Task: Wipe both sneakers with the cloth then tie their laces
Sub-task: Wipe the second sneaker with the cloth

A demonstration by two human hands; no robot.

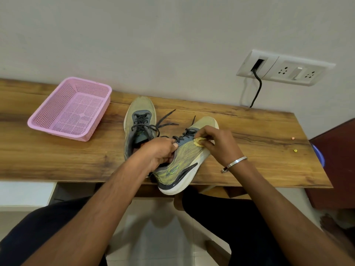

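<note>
Table (pixel 57 160) under both hands. Second sneaker (pixel 139 121) just beyond left hand (pixel 160 152), laces loose. Left hand grips sneaker (pixel 182 162) collar, tilted. Right hand (pixel 217 143) pinches cloth (pixel 198 142) on upper. Wiping step; next stroke likely needs steady hold.

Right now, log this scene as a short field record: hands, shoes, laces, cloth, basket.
left hand: grips near sneaker at its collar
right hand: presses yellow cloth on that sneaker's side
near sneaker: tilted, heel past the table edge
far sneaker: flat on table, untouched
laces: untied on both
pink basket: left, nothing in it
</note>
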